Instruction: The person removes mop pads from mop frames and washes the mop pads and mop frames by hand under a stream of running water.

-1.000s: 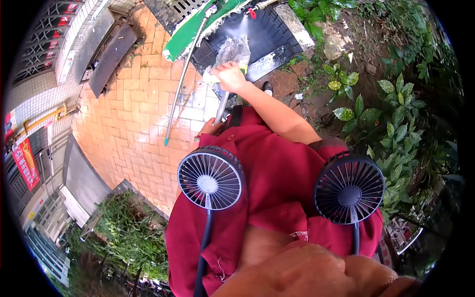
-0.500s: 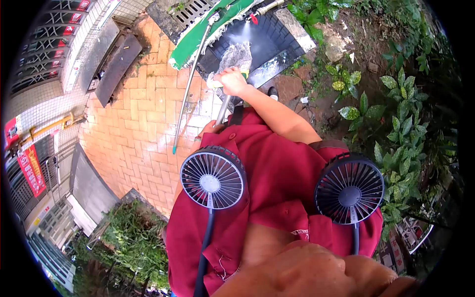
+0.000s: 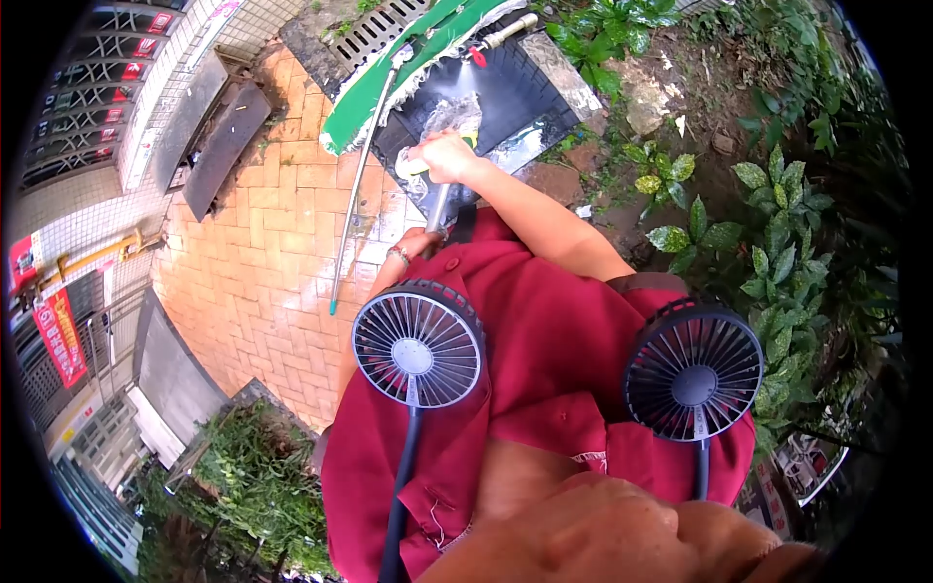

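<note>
My right hand point(image 3: 445, 155) is closed around the upper part of a mop point(image 3: 453, 115), just below its wet grey strands. Yellow-green plastic shows on both sides of that fist. Lower down, my left hand point(image 3: 418, 241), with a bracelet at the wrist, is wrapped around the mop's grey handle point(image 3: 440, 202). Water sprays from a tap point(image 3: 505, 32) with a red lever onto the strands. Beneath them is a dark tiled basin point(image 3: 539, 83), wet inside. Left of the basin lies a wide green dust mop point(image 3: 355, 115) with white fringe and a long metal pole point(image 3: 356, 185).
Orange paving bricks point(image 3: 248, 223) spread to the left, wet near the basin. Dark boards point(image 3: 226, 151) lean by a tiled wall. A drain grate point(image 3: 379, 34) lies beyond the dust mop. Plants point(image 3: 777, 233) and soil border the right. Two neck fans point(image 3: 412, 355) hang at my chest.
The view has shifted a little, so the basin and dust mop sit slightly further left. My left hand and its bracelet show more plainly. Both hands keep their grip on the mop.
</note>
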{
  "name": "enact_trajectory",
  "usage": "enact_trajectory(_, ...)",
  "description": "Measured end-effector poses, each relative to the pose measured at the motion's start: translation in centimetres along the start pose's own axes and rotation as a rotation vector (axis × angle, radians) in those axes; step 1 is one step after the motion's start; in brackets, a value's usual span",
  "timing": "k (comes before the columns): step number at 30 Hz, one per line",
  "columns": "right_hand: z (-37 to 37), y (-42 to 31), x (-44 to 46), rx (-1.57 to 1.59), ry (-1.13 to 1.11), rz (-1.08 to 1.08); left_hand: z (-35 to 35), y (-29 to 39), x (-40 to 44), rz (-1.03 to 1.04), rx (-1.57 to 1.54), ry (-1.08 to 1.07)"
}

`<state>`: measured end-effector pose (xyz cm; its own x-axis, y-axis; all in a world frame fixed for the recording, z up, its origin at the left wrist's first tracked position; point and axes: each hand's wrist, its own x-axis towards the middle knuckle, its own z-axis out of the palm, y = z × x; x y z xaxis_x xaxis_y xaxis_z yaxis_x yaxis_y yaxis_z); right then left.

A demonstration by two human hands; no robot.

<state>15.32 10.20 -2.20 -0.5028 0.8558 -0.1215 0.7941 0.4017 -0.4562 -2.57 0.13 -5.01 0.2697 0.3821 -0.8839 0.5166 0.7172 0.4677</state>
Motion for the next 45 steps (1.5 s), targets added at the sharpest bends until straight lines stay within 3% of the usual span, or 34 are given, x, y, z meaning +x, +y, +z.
enact_trajectory(2,0.6,0.3,-0.6,0.013,0.002,0.003,0.6,0.2,0.9,-0.057,-0.002,-0.017)
enact_trajectory(6,1.8,0.4,-1.5,-0.006,-0.025,-0.020,1.1,-3.0,2.9,0.067,0.062,0.036)
enact_trajectory(9,4.0,0.1,-2.8,-0.018,-0.022,-0.022,1.4,-3.6,3.5,0.035,0.388,0.124)
enact_trajectory(13,5.4,-2.9,-4.2,-0.061,-0.016,-0.006,1.8,-4.1,1.9,0.039,0.566,0.190)
enact_trajectory(14,5.2,-3.8,-4.6,-0.068,-0.020,0.007,1.5,-6.7,3.1,0.058,0.698,0.214)
enact_trajectory(18,3.9,-7.1,-6.0,-0.007,-0.043,0.003,1.6,-10.6,-0.4,0.138,0.735,0.173)
enact_trajectory(22,5.5,-6.9,-6.0,-0.024,-0.041,-0.101,1.9,-10.6,-0.9,0.153,0.646,0.157)
enact_trajectory(30,1.4,-6.3,-2.8,-0.113,-0.205,-0.265,1.5,-10.2,-2.2,0.147,0.442,0.086)
enact_trajectory(35,0.1,-9.4,1.6,-0.111,-0.480,-0.447,1.6,-10.5,-5.1,0.096,0.290,0.052)
enact_trajectory(39,3.3,-11.4,3.0,-0.201,-0.634,-0.556,2.1,-11.3,-6.7,0.053,0.183,0.041)
enact_trajectory(45,3.9,-13.7,3.9,-0.280,-0.712,-0.552,2.9,-12.3,-7.5,0.045,0.081,0.052)
